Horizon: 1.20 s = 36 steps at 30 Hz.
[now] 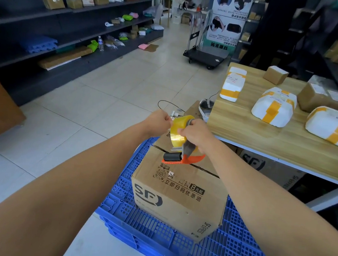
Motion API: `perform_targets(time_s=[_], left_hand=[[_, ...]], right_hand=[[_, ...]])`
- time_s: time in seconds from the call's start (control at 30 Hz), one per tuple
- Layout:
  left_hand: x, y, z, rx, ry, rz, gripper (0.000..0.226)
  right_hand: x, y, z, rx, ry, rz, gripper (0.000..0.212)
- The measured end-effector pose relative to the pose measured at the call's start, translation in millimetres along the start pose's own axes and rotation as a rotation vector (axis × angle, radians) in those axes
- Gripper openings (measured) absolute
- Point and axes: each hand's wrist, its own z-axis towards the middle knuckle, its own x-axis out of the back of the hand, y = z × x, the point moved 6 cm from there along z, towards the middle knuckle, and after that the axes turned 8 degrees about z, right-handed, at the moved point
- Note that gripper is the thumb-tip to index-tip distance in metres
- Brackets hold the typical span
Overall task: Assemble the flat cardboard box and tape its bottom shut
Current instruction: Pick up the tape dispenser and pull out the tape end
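Note:
A brown cardboard box [179, 194] printed with "SF" stands folded up on a blue plastic pallet [223, 254], its upward flaps closed along a dark seam. Just above the box's far end I hold a tape dispenser [179, 148] with a yellowish tape roll, a black roller and an orange blade guard. My right hand [198, 134] grips the dispenser's handle. My left hand [161, 120] is pinched at the left edge of the roll, on the tape's loose end as far as I can tell.
A wooden table [268, 137] stands at the right with white foam parcels [273, 106] banded in yellow tape and small brown cartons. Dark shelving [48, 30] lines the left wall. A black hand cart [205, 56] and a standing person are farther back. Cables lie on the tiled floor.

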Motion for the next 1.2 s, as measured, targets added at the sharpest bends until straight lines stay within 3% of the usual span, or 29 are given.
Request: perform_targets(time_s=[0.3, 0.4, 0.57, 0.63, 0.77, 0.8, 0.9, 1.03, 1.07, 1.13, 1.2], left_hand=[[1.0, -3.2, -4.1, 0.027, 0.046, 0.164, 0.014], [-1.2, -5.4, -3.8, 0.046, 0.029, 0.208, 0.029], [-5.5, -14.1, -2.9, 0.101, -0.021, 0.099, 0.029], [-5.5, -16.0, -2.2, 0.114, -0.023, 0.076, 0.028], [-5.1, -17.1, -2.1, 0.133, -0.024, 0.099, 0.03], [-5.6, -15.8, -1.5, 0.127, -0.02, 0.112, 0.03], [-8.5, -10.8, 0.0, 0.12, -0.026, 0.144, 0.031], [-6.8, -7.2, -0.6, 0.124, -0.03, 0.134, 0.028], [-6.8, -7.6, -0.6, 0.127, -0.04, 0.159, 0.027], [-6.4, -11.3, 0.2, 0.154, -0.044, 0.206, 0.026], [-6.0, -17.1, 1.0, 0.194, -0.033, 0.214, 0.033]], right_hand=[[-5.9, 11.7, -0.6, -0.003, -0.11, -0.07, 0.042], [-7.0, 16.7, 0.8, -0.016, -0.138, -0.138, 0.045], [-10.8, 35.7, 2.2, -0.125, -0.209, 0.031, 0.043], [-15.0, 39.6, 0.4, -0.186, -0.316, 0.18, 0.052], [-24.2, 44.2, -0.2, -0.235, -0.509, 0.234, 0.102], [-25.9, 44.7, 0.6, -0.231, -0.535, 0.205, 0.095], [-24.8, 46.9, 2.5, -0.202, -0.524, 0.097, 0.05], [-29.1, 45.6, -10.5, -0.174, -0.719, 0.209, 0.028], [-30.5, 43.3, -15.5, -0.174, -0.783, 0.22, 0.036], [-32.2, 41.2, -21.3, -0.18, -0.89, 0.184, 0.076], [-34.0, 39.8, -24.1, -0.173, -0.983, 0.123, 0.088]])
